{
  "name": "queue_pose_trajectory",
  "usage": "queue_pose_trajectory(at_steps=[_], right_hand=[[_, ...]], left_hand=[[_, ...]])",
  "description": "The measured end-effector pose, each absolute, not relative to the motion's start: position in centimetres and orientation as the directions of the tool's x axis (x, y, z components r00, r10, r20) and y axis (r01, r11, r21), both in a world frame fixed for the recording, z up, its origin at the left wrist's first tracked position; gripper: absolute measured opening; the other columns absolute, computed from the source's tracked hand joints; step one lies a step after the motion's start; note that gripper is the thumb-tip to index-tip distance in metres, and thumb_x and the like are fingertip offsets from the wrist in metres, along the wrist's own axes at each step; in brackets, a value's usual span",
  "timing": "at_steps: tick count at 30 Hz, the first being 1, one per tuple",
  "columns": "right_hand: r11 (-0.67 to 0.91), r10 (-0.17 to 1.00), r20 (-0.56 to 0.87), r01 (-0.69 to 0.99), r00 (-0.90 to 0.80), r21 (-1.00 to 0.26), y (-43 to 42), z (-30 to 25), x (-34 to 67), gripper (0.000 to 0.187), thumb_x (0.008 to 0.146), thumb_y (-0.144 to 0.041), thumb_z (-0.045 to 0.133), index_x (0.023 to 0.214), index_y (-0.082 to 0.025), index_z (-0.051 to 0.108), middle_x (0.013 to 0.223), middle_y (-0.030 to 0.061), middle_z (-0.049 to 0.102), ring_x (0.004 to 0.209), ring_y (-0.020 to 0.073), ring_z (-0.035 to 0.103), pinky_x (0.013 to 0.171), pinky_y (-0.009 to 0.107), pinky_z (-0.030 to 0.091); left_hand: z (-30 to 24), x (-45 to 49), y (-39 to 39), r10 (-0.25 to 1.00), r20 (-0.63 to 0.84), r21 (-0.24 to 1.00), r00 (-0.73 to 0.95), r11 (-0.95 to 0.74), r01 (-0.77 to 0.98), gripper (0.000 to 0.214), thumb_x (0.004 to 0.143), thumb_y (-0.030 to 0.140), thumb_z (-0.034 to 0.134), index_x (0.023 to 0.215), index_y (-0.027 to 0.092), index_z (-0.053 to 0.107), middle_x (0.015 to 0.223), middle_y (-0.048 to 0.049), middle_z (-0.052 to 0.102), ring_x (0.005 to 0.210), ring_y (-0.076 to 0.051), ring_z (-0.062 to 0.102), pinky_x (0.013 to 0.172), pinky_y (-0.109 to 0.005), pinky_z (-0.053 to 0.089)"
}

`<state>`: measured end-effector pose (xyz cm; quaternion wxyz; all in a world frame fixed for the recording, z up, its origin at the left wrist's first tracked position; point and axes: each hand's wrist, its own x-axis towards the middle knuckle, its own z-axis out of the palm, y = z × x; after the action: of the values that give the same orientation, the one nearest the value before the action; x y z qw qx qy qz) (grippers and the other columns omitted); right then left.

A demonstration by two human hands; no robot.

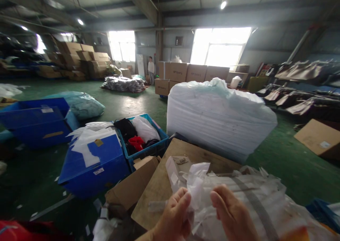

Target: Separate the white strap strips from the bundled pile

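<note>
At the front edge of a wooden table (183,148), my left hand (174,212) is closed, thumb against fingers, on a crumpled piece of thin white translucent film (196,188). The film stands up above the fingertips. My right hand (232,212) is just to the right, fingers curled and thumb pressed to them; whatever they hold, if anything, is hidden. Below and beyond it lies a spread of white plastic bags (255,186) with a grey band (253,205) across them. A small open white box (177,168) sits behind the film.
Left of the table stand a teal crate (162,142) of clothes, a blue box (106,159) topped with white sheets, and a cardboard flap (135,182). A tall white wrapped stack (212,117) rises behind. Far back, a person (151,71) stands near stacked cartons (196,73).
</note>
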<state>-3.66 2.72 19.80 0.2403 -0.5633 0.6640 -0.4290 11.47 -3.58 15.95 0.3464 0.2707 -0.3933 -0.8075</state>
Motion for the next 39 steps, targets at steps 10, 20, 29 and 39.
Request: queue_pose_trajectory(at_steps=[10, 20, 29, 39], right_hand=[[-0.17, -0.963, 0.264, -0.633, -0.056, -0.755, -0.2, 16.0, -0.7, 0.032, 0.092, -0.042, 0.035, 0.074, -0.022, 0.052, 0.064, 0.0009, 0.062, 0.056, 0.0142, 0.056, 0.054, 0.022, 0.038], [0.038, -0.98, 0.043, -0.394, -0.194, -0.918, -0.3, 15.0, -0.7, 0.043, 0.085, -0.058, 0.041, 0.068, -0.02, 0.052, 0.059, -0.0005, 0.059, 0.056, 0.0141, 0.054, 0.051, 0.021, 0.041], [0.052, -0.997, -0.031, -0.365, -0.064, -0.929, 0.0, 13.9, -0.5, 0.05, 0.084, -0.06, 0.042, 0.064, -0.017, 0.056, 0.059, 0.0007, 0.058, 0.056, 0.013, 0.05, 0.053, 0.022, 0.038], [0.111, -0.957, -0.025, -0.286, -0.289, -0.952, 0.1, 13.2, -1.6, 0.047, 0.082, -0.062, 0.044, 0.058, -0.022, 0.039, 0.045, -0.008, 0.034, 0.042, 0.0079, 0.031, 0.04, 0.02, 0.027]], left_hand=[[15.0, 11.2, -3.3, -0.802, -0.134, 0.755, -0.582, -0.463, 0.464, 0.049, 0.069, 0.062, 0.064, 0.085, 0.019, 0.048, 0.056, 0.0059, 0.049, 0.038, -0.004, 0.038, 0.037, -0.015, 0.026], [15.1, 11.2, -3.5, -0.824, -0.2, 0.782, -0.531, -0.46, 0.421, 0.046, 0.069, 0.057, 0.067, 0.077, 0.019, 0.042, 0.059, 0.0051, 0.049, 0.046, -0.006, 0.04, 0.044, -0.018, 0.03], [14.1, 11.0, -2.7, -0.799, -0.094, 0.778, -0.594, -0.432, 0.457, 0.048, 0.075, 0.061, 0.059, 0.088, 0.015, 0.054, 0.078, -0.003, 0.058, 0.067, -0.013, 0.054, 0.068, -0.025, 0.042], [13.9, 11.4, -3.3, -0.768, -0.135, 0.87, -0.626, -0.394, 0.297, 0.047, 0.076, 0.061, 0.059, 0.085, 0.016, 0.051, 0.074, -0.0009, 0.056, 0.063, -0.012, 0.052, 0.067, -0.026, 0.043]])
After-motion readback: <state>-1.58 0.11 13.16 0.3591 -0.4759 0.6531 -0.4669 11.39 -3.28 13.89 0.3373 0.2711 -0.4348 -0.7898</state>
